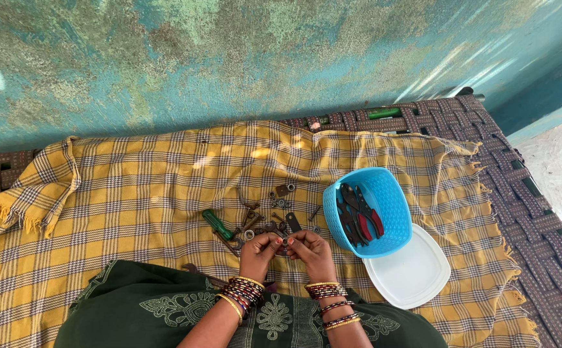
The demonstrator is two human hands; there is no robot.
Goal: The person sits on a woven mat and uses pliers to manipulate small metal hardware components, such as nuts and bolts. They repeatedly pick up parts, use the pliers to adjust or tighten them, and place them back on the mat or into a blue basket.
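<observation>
Both hands, left hand (259, 250) and right hand (311, 251), pinching a small nut (285, 241) at lower centre; probably hard, light, slippery; best gripped by flats.

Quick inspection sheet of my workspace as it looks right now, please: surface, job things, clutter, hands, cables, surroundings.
Surface: yellow checked cloth spread over a woven cot.
Job's things: small metal part pinched between both hands; what it is exactly is too small to tell.
Clutter: loose bolts, nuts and plates; green-handled screwdriver; blue basket holding pliers, sitting on a white lid.
Hands: left hand and right hand close together, fingertips on the part.
Cables: nothing seen.
Surroundings: weathered teal wall behind the cot.
</observation>
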